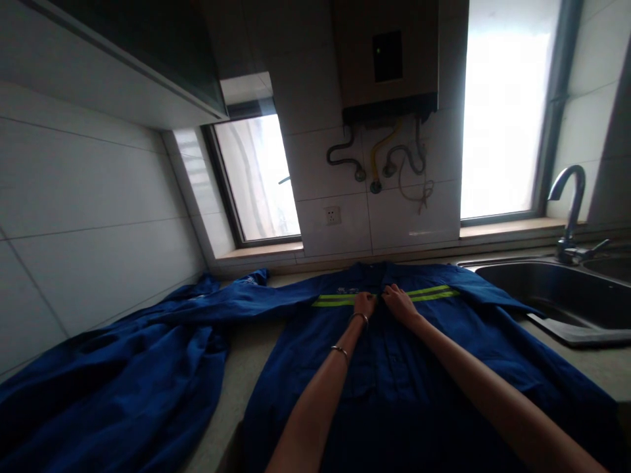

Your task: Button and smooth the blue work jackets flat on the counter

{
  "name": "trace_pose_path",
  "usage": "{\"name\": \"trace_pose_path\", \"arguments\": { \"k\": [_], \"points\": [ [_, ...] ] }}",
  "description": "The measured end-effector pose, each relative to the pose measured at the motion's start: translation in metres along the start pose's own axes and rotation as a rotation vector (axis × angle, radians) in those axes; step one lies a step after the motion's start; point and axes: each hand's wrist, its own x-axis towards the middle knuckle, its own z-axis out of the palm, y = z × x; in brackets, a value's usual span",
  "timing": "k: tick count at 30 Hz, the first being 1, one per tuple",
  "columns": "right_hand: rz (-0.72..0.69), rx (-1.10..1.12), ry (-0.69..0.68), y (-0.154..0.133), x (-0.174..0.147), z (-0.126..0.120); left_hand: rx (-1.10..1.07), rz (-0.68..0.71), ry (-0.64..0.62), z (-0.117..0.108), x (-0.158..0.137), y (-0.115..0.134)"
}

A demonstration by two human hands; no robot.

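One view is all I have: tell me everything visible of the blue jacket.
The blue jacket looks like matte cloth, with a collar, two yellow-green chest stripes and a small pale marking above them. It lies front up on the counter, slightly creased, collar toward the wall, lower end in shadow. One sleeve stretches toward the second blue garment, the other toward the sink. The left hand and right hand touch its front at the stripes; whether it is fastened is unclear.
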Motion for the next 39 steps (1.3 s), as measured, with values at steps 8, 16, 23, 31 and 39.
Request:
{"name": "trace_pose_path", "arguments": {
  "k": [8, 16, 23, 31, 39],
  "points": [
    [0.048, -0.042, -0.055, 0.0, 0.005, 0.005, -0.009, 0.038, -0.026, 0.017, 0.028, 0.001],
    [0.0, -0.025, -0.121, 0.008, 0.018, 0.001, -0.09, 0.036, -0.009, 0.022, 0.032, -0.007],
    [-0.088, -0.092, -0.027, 0.009, 0.017, -0.002, -0.269, -0.02, 0.045, 0.023, 0.037, -0.01],
    [-0.083, -0.104, 0.098, 0.006, 0.015, -0.009, -0.445, -0.095, 0.104, 0.023, 0.038, -0.007],
    [-0.079, -0.042, 0.077, 0.008, 0.019, -0.012, -0.501, -0.073, 0.12, 0.023, 0.039, -0.008]
  ]
}}
